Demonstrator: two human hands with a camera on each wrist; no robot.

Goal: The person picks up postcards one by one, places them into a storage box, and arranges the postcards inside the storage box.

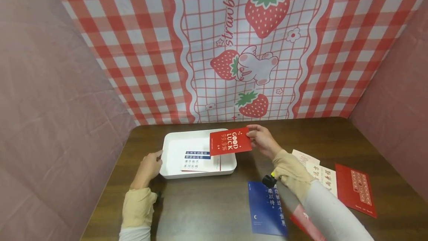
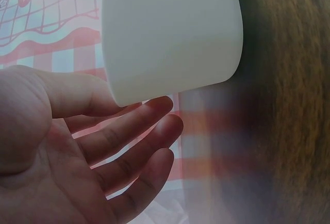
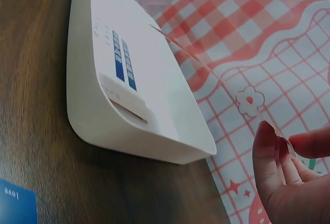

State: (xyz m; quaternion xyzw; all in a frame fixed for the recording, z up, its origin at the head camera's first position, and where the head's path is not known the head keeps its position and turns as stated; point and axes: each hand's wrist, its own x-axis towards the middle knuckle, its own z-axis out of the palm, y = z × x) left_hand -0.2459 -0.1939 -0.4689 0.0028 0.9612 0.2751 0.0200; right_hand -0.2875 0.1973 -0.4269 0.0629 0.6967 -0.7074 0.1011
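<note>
A white rectangular tray (image 1: pixel 170 140) lies on the table. My left hand (image 1: pixel 148 168) holds its left end, with the thumb (image 2: pixel 85 95) and index finger at the rim and the other fingers loosely bent below. Over the tray's right end, my right hand (image 1: pixel 264 140) pinches a red "GOOD LUCK" card (image 1: pixel 230 141) by its right edge. That card appears nearly edge-on in the right wrist view, tilted above the tray. Inside the tray lies a white card with blue bands (image 1: pixel 197 163), overlapping another card whose red edge peeks out.
Right of the tray a blue card (image 1: pixel 264 211) lies flat. Cream cards (image 1: pixel 324 176) and a red card (image 1: pixel 361 192) overlap farther right. Under my right forearm a red and pink card (image 1: pixel 305 220) is partly hidden. A strawberry-print cloth (image 1: pixel 234 66) hangs behind the table (image 1: pixel 200 211).
</note>
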